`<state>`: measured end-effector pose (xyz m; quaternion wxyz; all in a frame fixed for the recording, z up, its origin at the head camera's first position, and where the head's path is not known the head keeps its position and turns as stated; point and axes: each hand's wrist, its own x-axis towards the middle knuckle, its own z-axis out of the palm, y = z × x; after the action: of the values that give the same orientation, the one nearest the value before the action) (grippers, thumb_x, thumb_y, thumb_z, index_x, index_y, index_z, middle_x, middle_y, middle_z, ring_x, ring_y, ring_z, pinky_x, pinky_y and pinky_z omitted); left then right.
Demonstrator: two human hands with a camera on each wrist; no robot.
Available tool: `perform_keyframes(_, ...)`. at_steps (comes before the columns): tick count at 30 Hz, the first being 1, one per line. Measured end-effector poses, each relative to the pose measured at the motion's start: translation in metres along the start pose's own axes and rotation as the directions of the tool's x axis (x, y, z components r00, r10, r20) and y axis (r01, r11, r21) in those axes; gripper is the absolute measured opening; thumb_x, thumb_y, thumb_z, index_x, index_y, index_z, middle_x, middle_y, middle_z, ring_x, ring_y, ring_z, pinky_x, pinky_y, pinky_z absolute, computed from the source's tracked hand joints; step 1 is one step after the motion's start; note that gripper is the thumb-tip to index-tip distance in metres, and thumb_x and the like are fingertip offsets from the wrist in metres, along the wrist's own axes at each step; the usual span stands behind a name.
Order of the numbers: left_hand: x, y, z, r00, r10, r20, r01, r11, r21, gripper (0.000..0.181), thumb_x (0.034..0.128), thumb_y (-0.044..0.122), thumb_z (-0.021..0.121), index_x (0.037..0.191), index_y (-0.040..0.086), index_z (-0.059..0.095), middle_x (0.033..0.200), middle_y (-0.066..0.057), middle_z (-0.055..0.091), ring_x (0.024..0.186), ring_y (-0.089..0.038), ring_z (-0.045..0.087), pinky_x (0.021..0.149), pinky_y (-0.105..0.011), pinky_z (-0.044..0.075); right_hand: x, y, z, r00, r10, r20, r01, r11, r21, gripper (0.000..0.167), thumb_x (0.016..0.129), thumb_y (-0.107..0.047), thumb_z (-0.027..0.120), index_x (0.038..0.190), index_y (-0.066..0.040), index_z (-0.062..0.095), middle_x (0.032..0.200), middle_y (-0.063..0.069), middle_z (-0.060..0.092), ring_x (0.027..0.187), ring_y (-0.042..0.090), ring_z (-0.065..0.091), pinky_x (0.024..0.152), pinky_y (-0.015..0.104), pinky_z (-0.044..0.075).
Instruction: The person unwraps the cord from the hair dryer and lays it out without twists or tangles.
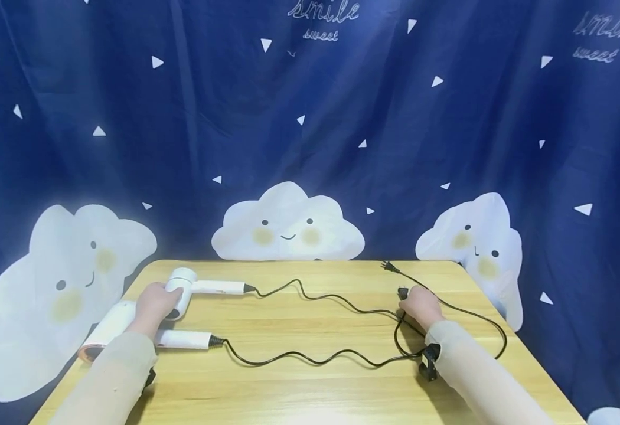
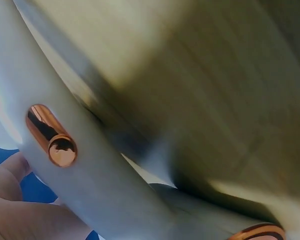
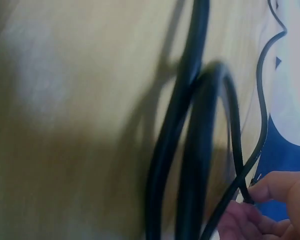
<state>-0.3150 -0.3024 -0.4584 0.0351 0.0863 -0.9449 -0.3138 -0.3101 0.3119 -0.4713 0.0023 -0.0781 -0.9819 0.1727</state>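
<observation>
Two white hair dryers lie at the table's left side. My left hand (image 1: 156, 304) grips the head of the far hair dryer (image 1: 183, 276), whose handle points right. Below my wrist lies the near hair dryer (image 1: 185, 339), partly hidden by my forearm; its handle and copper-coloured switch (image 2: 52, 135) fill much of the left wrist view. Over on the right side, my right hand (image 1: 424, 307) pinches a black two-pin plug (image 1: 403, 293) between thumb and fingers. Its black cord (image 3: 262, 95) loops beneath the hand. Which dryer this plug belongs to, I cannot tell.
Another black plug (image 1: 390, 267) lies near the table's back edge, its cord curving around the right side. Both dryers' cords stretch across the wooden table (image 1: 289, 389) and cross near my right wrist. A blue curtain (image 1: 310, 118) with clouds hangs behind.
</observation>
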Motion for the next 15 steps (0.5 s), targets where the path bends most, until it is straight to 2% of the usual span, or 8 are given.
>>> perform_keyframes(7,-0.002,0.006,-0.003,1.000,0.004,-0.004,-0.004,1.000,0.018,0.055,0.0976,0.032,0.053,0.119,-0.019,0.054,0.111,-0.037,0.060,0.097,-0.047,0.058,0.090,-0.056,0.046,0.004,0.002,-0.006,0.997,-0.036,-0.072,0.043,0.995,0.095,0.042,0.083,-0.012,0.064,0.050,-0.017,0.039,0.046,-0.005,0.031,0.046,0.016,0.034,0.051,0.032,0.034)
perform_keyframes(12,-0.002,0.007,-0.005,1.000,0.005,-0.006,-0.004,0.999,0.039,0.054,0.0973,0.031,0.054,0.118,-0.019,0.055,0.110,-0.036,0.061,0.095,-0.046,0.059,0.088,-0.055,0.046,0.002,0.001,-0.014,0.992,-0.067,-0.105,0.081,0.988,0.135,0.041,0.080,-0.006,0.059,0.049,-0.019,0.035,0.047,-0.007,0.024,0.047,0.014,0.024,0.049,0.030,0.028)
perform_keyframes(15,-0.002,0.005,-0.005,1.000,0.006,-0.004,-0.006,0.999,0.048,0.054,0.0973,0.031,0.055,0.118,-0.018,0.055,0.108,-0.035,0.062,0.093,-0.045,0.060,0.085,-0.054,0.047,0.002,0.000,-0.018,0.987,-0.085,-0.139,0.105,0.983,0.150,0.036,0.078,-0.005,0.057,0.052,-0.018,0.037,0.049,-0.006,0.028,0.049,0.015,0.027,0.050,0.030,0.028)
